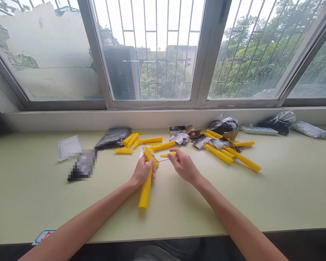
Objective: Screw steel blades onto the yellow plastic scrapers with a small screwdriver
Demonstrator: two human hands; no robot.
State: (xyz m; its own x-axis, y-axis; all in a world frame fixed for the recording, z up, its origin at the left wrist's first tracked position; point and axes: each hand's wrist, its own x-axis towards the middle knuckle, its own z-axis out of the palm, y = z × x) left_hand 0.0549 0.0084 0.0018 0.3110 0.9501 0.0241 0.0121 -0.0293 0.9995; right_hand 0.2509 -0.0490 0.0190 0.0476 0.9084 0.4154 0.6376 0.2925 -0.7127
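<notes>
My left hand (141, 171) is closed around a yellow plastic scraper (145, 192) near its wide head, and the long handle points down toward me. Pinched in my right hand (187, 166) is a screwdriver (163, 160). Its thin metal shaft reaches left to the scraper's head, and fingers hide most of its handle. I cannot tell whether the tip sits in a screw. Just behind the hands lie a loose yellow head plate (167, 154) and another yellow scraper (164, 146).
More yellow scrapers (129, 143) lie at centre-left, beside a black-filled plastic bag (113, 137). Yellow handles (243, 159) and printed cards (200, 141) are heaped to the right. Clear bags with dark contents (224, 125) line the windowsill. A white packet (69, 148) lies left.
</notes>
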